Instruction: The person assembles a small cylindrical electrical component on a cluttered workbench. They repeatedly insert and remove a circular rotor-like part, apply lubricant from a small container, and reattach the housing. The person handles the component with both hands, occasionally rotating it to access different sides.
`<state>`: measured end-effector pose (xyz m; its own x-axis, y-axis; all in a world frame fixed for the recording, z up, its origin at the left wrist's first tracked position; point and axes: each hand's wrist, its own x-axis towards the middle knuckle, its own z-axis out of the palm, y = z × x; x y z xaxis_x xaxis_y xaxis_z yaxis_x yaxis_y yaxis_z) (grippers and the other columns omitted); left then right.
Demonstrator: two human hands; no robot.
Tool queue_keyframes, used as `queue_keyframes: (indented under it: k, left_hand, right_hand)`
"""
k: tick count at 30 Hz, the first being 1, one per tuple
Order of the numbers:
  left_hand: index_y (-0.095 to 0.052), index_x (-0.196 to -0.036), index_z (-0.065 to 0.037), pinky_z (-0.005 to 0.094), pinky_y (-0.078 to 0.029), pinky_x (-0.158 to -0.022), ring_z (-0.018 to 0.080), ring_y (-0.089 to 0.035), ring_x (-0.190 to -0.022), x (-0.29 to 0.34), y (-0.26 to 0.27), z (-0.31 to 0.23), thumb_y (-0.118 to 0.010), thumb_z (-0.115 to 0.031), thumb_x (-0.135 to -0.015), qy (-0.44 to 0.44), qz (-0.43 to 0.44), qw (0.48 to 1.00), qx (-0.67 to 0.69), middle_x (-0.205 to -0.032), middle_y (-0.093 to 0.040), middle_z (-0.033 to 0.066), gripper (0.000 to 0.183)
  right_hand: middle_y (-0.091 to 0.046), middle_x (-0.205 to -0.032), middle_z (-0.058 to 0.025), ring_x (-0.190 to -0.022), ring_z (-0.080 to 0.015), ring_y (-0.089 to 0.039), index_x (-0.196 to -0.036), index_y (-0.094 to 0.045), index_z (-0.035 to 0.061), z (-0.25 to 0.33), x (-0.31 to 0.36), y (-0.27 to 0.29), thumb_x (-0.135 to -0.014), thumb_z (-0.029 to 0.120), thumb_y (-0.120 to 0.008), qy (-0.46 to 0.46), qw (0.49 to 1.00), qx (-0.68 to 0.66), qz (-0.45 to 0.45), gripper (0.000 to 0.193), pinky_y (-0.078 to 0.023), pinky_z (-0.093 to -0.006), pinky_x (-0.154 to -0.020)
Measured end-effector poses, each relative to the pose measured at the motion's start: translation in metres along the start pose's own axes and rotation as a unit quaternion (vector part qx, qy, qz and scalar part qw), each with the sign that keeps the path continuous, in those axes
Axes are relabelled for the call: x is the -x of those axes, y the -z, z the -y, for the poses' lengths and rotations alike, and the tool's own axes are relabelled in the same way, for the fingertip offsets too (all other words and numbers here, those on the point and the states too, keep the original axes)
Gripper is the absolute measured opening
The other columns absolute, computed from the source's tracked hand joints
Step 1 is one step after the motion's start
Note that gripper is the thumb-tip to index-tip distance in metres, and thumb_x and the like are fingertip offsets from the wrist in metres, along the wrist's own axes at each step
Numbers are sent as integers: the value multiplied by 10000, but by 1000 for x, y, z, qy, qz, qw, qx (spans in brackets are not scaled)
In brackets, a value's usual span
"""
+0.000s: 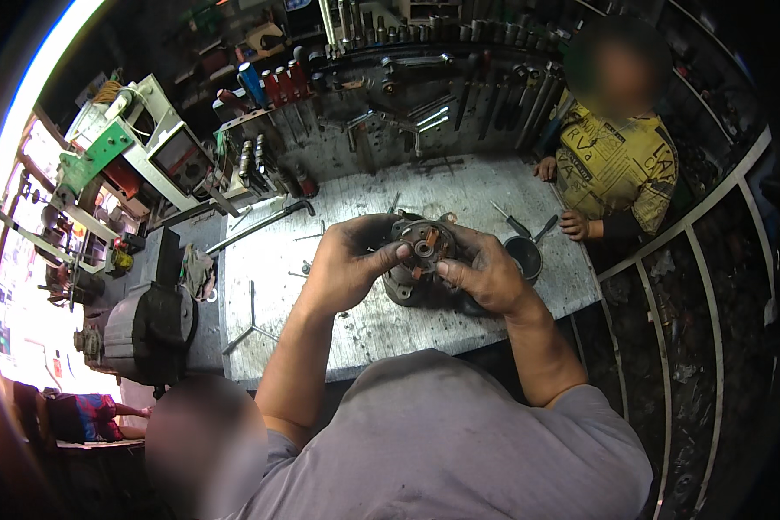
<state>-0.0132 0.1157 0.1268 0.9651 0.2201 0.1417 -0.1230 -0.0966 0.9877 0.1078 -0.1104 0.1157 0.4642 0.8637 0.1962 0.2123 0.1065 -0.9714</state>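
One round metal part (423,249) is held above the bench (364,334); its face points up toward the wearer, its central axis roughly upright. Fingers of the left hand (353,262) and right hand (487,272) grip opposite sides, thumbs at the face. Surface dark, grimy; two copper-coloured blocks (432,236) and one central ring. Depth cannot be told. Right: one black bowl (524,256); farther, one screwdriver (517,227).

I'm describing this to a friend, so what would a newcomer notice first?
Probably the round metal part gripped by the left hand and right hand, over the pale bench. Next, likely the yellow shirt at the bench's right side, and the tools ranged behind it.
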Motion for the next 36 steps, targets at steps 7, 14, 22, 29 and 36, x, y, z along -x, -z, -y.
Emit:
queue_keyframes:
  k: [7,14,22,29,36]
  left_hand:
    - [-628,-1408,93,373,-577,-1042,230,-726,-1156,2,-10,8,-878,-198,-943,-23,-24,999,1,-1243,-769,189,602]
    - [-585,-1473,84,362,-594,-1009,220,-728,-1129,5,-10,4,-927,-218,-891,20,-20,997,72,-1238,-760,194,739]
    - [-591,-1485,58,364,-597,-1008,218,-721,-1131,6,-14,11,-923,-166,-885,3,-18,996,84,-1234,-755,173,722]
    - [-584,-1482,71,365,-599,-1008,227,-714,-1146,9,-15,14,-915,-127,-888,-14,-20,996,87,-1259,-747,171,708]
    - [-513,-1553,45,426,-570,-1077,274,-672,-1277,13,-13,19,-842,-455,-940,16,19,979,204,-1408,-673,192,857]
  right_hand:
    - [-740,-1220,-140,-1160,-198,-704,-1436,-611,-49,3,1,-1,-1032,131,-709,31,997,16,-71,453,-563,-358,-1063]
    - [-733,-1237,-143,-1172,-192,-695,-1473,-583,-54,1,1,2,-1076,187,-704,8,996,-60,-62,480,-554,-354,-1078]
    - [-710,-1327,-147,-1242,-209,-680,-1511,-558,-45,-1,2,0,-1079,157,-688,60,996,6,-72,494,-544,-361,-1113]
    - [-708,-1366,-170,-1279,-228,-672,-1524,-548,-59,-1,3,0,-1060,112,-694,42,997,6,-68,516,-527,-376,-1134]
    - [-722,-1319,-155,-1223,-212,-694,-1538,-542,-36,-1,4,0,-1101,193,-650,36,995,-83,-48,505,-552,-358,-1098]
